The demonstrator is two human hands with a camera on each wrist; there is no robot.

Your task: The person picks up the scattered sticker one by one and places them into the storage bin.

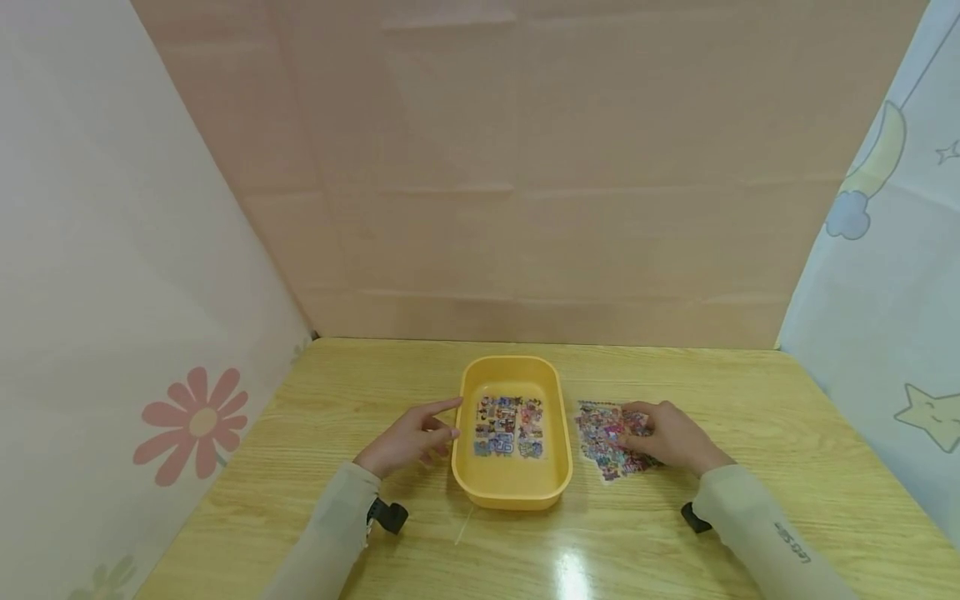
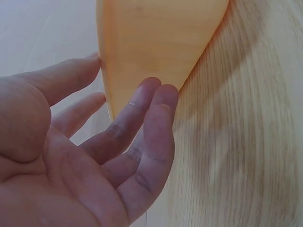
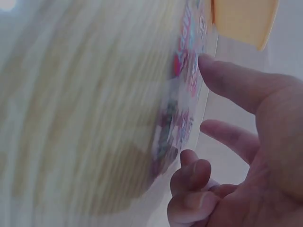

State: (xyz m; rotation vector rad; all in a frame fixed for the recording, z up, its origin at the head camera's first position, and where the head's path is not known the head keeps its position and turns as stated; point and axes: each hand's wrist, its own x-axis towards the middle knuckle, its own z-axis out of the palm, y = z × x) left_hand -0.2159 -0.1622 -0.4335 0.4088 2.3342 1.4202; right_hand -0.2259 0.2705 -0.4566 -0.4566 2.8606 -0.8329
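Observation:
A yellow plastic tray point(image 1: 512, 485) stands on the table with several colourful cartoon stickers point(image 1: 506, 429) lying flat inside. At its left side, my left hand point(image 1: 408, 435) touches the rim with a fingertip and the thumb, its other fingers loosely bent. The left wrist view shows those fingers by the tray's outer wall point(image 2: 156, 42). Right of the tray lies a spread of overlapping colourful stickers point(image 1: 602, 442). Over its right part is my right hand point(image 1: 678, 437), thumb and forefinger apart, fingertips at the stickers. In the right wrist view the thumb meets the stickers point(image 3: 182, 104), the other fingers loosely bent.
The wood-grain table point(image 1: 360, 375) ends at a beige backdrop point(image 1: 525, 208). A white flower-patterned sheet point(image 1: 135, 275) borders the left, and another patterned sheet point(image 1: 877, 308) the right. Black straps with small devices sit at both wrists.

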